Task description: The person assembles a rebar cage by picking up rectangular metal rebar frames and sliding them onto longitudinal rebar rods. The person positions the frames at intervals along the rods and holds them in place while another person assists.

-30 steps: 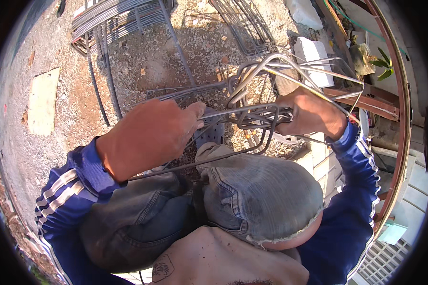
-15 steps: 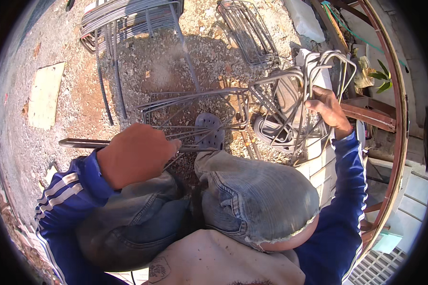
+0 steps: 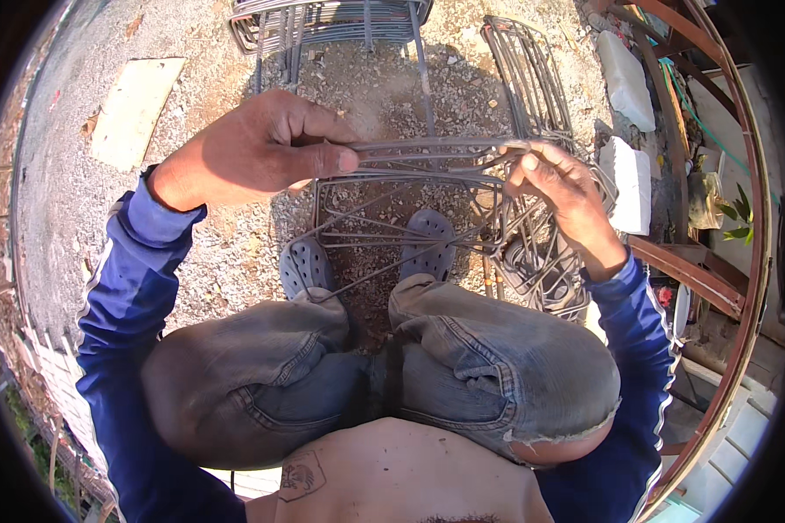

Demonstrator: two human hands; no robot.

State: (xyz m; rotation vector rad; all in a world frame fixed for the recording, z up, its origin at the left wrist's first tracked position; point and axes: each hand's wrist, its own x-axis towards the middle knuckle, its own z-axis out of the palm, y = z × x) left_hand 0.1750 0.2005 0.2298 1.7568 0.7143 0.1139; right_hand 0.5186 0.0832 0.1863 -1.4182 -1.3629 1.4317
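A bent steel rod stirrup stretches level across the space between my two hands, above my feet. My left hand grips its left end between thumb and fingers. At the right end, by the bend, my right hand has its fingers closed around the rod. Just below lie more bent rod stirrups, some crossing in front of my grey clogs. Beside my right foot, a tangle of similar stirrups partly covers something dark that I cannot make out.
Ahead, a stack of bent rods stands on the gravel, with a bundle of stirrups right of it. White blocks line the right side near a red-brown metal frame. A pale board lies at left.
My left hand has risen and no longer shows the dark bar it held. My right hand has come left from the stirrup pile; a stirrup now spans both hands.
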